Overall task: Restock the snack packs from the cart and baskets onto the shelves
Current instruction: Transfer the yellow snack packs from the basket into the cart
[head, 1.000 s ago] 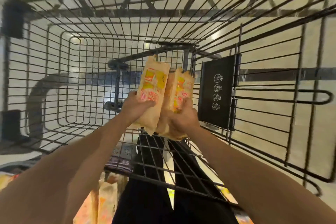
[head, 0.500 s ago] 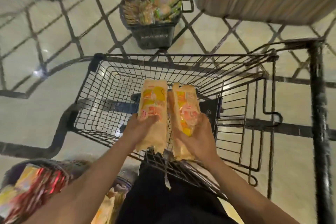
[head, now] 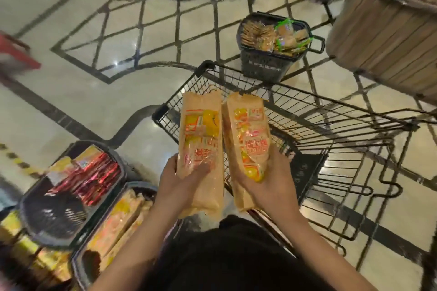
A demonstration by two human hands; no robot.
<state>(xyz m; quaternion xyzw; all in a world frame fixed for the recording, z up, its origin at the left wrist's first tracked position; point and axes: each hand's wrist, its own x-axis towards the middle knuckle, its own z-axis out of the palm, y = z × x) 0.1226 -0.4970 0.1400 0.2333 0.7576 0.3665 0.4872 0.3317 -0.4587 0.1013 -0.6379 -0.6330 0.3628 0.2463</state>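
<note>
while both hands hold them side by side above the near end of a black wire cart (head: 331,130), two long tan snack packs (head: 201,149) with orange and yellow print stand upright. left hand (head: 179,186) curls around one pack's lower part; right hand (head: 267,186) grips the other (head: 248,139). three dark baskets of snacks: two near left (head: 71,196), one far beyond the cart (head: 272,54).

We note the tiled floor (head: 99,111) carrying the wire cart (head: 331,139) and three stocked baskets (head: 264,64).
</note>
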